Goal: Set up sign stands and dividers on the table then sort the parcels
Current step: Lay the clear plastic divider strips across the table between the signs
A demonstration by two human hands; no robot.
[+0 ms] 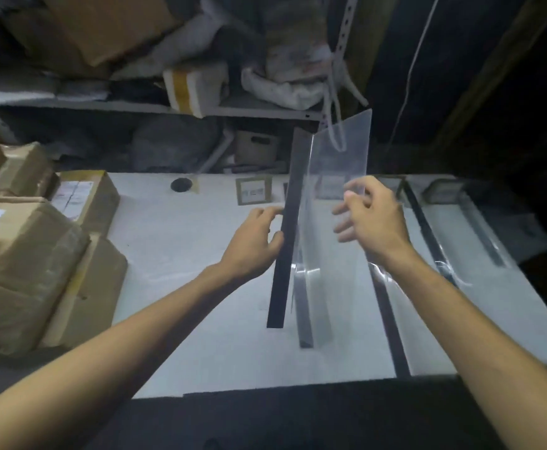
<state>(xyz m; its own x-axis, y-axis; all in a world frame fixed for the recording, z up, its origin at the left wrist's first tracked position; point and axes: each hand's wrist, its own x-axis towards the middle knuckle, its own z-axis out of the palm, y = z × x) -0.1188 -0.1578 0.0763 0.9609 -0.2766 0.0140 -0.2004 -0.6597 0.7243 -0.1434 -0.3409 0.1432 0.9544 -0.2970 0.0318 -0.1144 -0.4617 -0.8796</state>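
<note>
A long black base strip (286, 241) is lifted at a slant above the white table (174, 254), and my left hand (256, 241) grips it at its middle. A clear acrylic divider panel (334, 164) stands upright just right of the strip. My right hand (369, 219) holds the panel's near edge, thumb in front and fingers behind the clear sheet. Two small framed sign stands (253, 190) stand along the table's far edge. Cardboard parcels (28, 254) are stacked at the left end of the table.
More clear dividers in black bases (428, 235) lie flat on the table's right side. A round cable hole (181, 184) is near the far edge. Behind the table, shelves (155, 107) hold boxes and bags. The near table edge meets a dark floor.
</note>
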